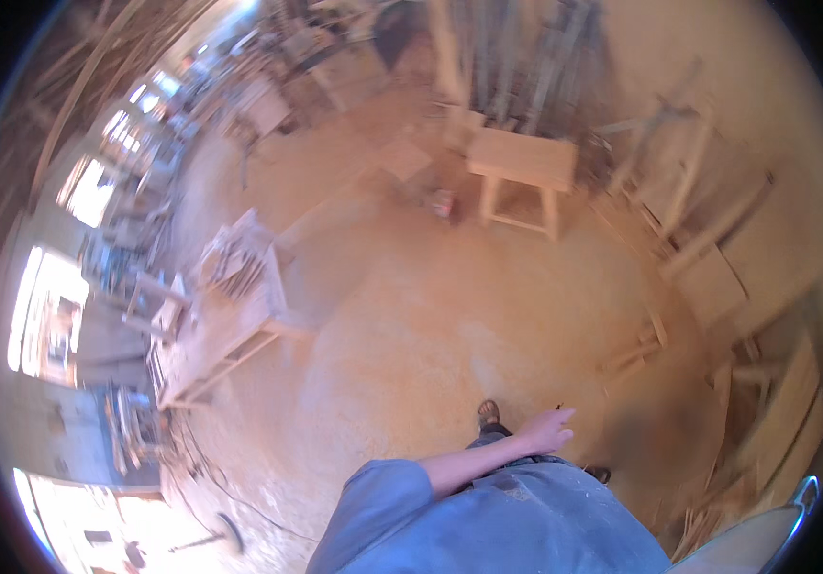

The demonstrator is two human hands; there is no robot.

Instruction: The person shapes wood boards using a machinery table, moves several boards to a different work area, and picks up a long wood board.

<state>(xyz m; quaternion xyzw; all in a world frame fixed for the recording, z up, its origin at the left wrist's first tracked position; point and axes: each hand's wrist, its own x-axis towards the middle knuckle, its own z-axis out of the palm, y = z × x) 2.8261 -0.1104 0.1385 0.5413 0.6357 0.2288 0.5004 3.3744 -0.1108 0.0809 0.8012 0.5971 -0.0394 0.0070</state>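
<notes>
My left arm crosses in front of my blue shirt, with my left hand [547,432] over the waist. Its fingers are drawn together, and a tiny dark speck [558,408] shows at their upper edge. Blur keeps me from telling what the speck is. My right hand is out of view. Below, a foot in a brown sandal [489,412] stands on the dusty floor [402,354].
To the left is a long wooden workbench [239,330] with wood pieces [234,263] piled on it. A small wooden table [523,158] stands ahead, near a little red container [443,204]. Boards [785,421] lean at the right; cables [230,493] trail at the lower left.
</notes>
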